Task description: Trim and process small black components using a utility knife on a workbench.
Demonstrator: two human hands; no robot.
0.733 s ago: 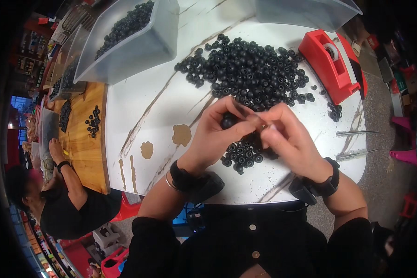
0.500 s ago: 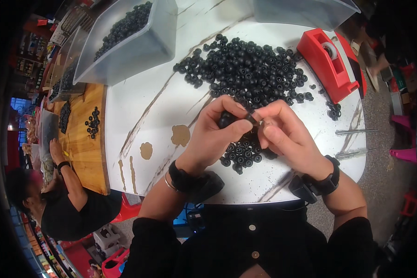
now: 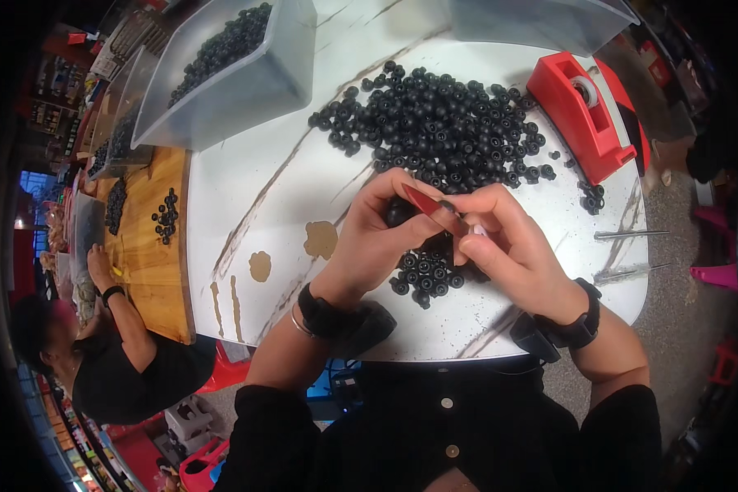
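Note:
Over the front of the black pile, my two hands meet at the fingertips. My left hand (image 3: 365, 238) is closed, its thumb and forefinger pinching a small black round part (image 3: 446, 206). Another dark rounded shape shows behind its fingers, mostly hidden. My right hand (image 3: 512, 246) grips a small knife, whose pointed blade (image 3: 421, 199) looks red and slants up to the left across the part and the left fingertips. Its handle is largely covered by the right fingers. Around and beyond my hands lies a heap of hollow black round parts (image 3: 443, 123).
A clear plastic bin (image 3: 221, 107) of black parts stands at the far left, another bin (image 3: 541, 25) at the back. On the right are a red tape dispenser (image 3: 582, 123) and thin metal tools (image 3: 631, 234). A co-worker (image 3: 131, 353) sits at a wooden table (image 3: 160, 279).
The knife blade has turned and now shows broad and red, pointing up-left over the left fingers. My right thumb has shifted slightly; the left hand stays in place.

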